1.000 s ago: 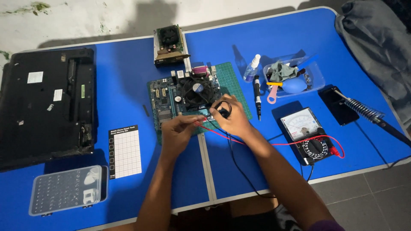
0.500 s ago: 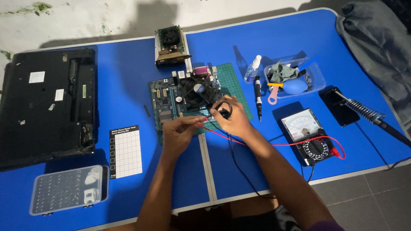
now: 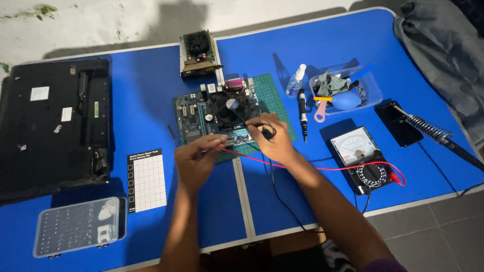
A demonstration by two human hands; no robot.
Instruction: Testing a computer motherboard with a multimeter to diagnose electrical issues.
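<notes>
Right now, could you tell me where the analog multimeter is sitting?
In the head view, the multimeter lies on the blue table to the right of the right hand, just below the clear plastic tray.

Our workbench in dim light

We see a blue folding table [image 3: 151, 100] against a stained white wall [image 3: 101, 20], grey floor tiles [image 3: 433, 236] at the lower right, and shadows falling across the wall.
</notes>
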